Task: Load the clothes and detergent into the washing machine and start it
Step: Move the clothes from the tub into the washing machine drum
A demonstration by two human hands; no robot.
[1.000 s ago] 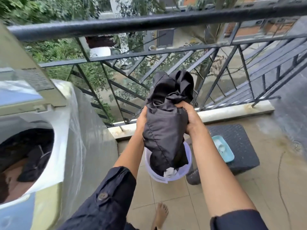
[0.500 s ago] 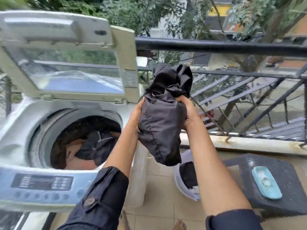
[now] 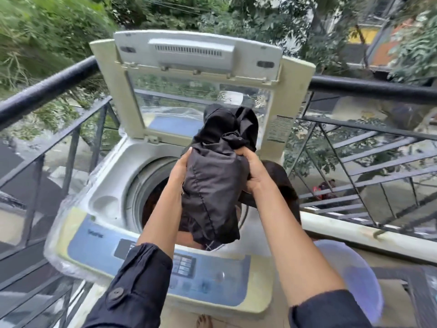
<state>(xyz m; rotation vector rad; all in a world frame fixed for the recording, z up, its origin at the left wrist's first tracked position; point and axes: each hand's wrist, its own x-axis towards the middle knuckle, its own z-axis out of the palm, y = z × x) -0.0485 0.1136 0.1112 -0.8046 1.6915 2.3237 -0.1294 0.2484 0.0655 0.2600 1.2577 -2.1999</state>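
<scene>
A bunched black garment (image 3: 212, 176) hangs over the open drum of the top-loading washing machine (image 3: 111, 185). My left hand (image 3: 181, 166) grips its left side and my right hand (image 3: 254, 169) grips its right side. The machine's lid (image 3: 196, 74) stands upright behind. Dark clothes lie inside the drum (image 3: 153, 202), mostly hidden by my arms and the garment. The blue control panel (image 3: 189, 268) runs along the front edge.
A black balcony railing (image 3: 369, 87) runs behind and on both sides of the machine. A pale plastic tub (image 3: 354, 271) stands on the floor to the right. A dark stool corner (image 3: 421, 287) shows at the far right. My bare foot (image 3: 204, 321) is below the machine.
My view and both hands have swung left from the tub, carrying the garment over the machine's open drum. The grip on the garment is unchanged.
</scene>
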